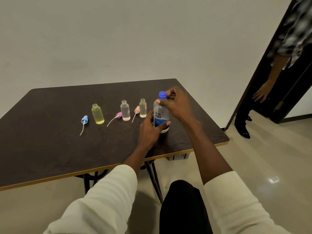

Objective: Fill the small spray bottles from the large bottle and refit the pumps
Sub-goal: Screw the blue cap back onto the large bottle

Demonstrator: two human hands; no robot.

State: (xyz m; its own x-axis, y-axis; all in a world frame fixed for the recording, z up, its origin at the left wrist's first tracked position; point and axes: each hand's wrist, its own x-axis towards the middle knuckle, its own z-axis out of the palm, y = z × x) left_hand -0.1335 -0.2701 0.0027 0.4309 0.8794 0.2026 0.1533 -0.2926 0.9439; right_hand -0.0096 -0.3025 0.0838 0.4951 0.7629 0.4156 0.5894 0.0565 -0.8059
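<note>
The large bottle (160,115), white with a blue label and a blue cap (162,95), stands upright on the dark table (59,149). My left hand (150,129) grips its lower body. My right hand (175,103) is curled around its neck and cap. Left of it stand three small open bottles: a yellow one (98,114), a clear one (125,110) and a pale yellow one (142,108). A pump lies beside each: blue (84,120), purple (118,114) and pink (137,109), each with a white dip tube.
The table's right and front edges run close to the large bottle. Another person (276,81) stands in the doorway at the right. A perforated basket (179,157) shows under the table's front edge. My dark-clothed knee (184,208) is below.
</note>
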